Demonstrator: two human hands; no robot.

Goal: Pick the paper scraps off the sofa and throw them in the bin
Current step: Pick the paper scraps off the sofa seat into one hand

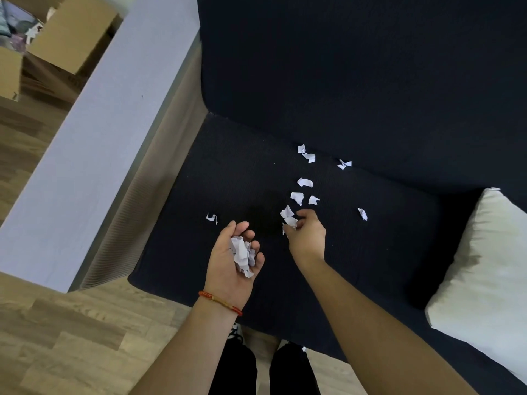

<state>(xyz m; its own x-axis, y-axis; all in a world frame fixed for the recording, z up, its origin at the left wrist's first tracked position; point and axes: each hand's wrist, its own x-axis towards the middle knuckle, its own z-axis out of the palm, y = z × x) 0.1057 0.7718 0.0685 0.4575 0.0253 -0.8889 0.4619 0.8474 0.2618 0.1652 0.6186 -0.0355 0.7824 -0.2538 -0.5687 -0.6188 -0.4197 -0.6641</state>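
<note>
Left hand [232,259] cupped palm-up around a wad of scraps [242,255]. Right hand [306,235] pinching scraps [288,218] off the dark sofa [242,181]. More lying loose [304,182].

Illumination is soft, even and moderately dim, with no glare; the dark sofa seat [233,178] renders nearly black with little texture, against which the white paper scraps [305,182] stand out sharply. Shadows are faint and diffuse. Wide-angle distortion bends the straight grey armrest [94,143] toward the frame edges, and corner detail is slightly soft.
</note>
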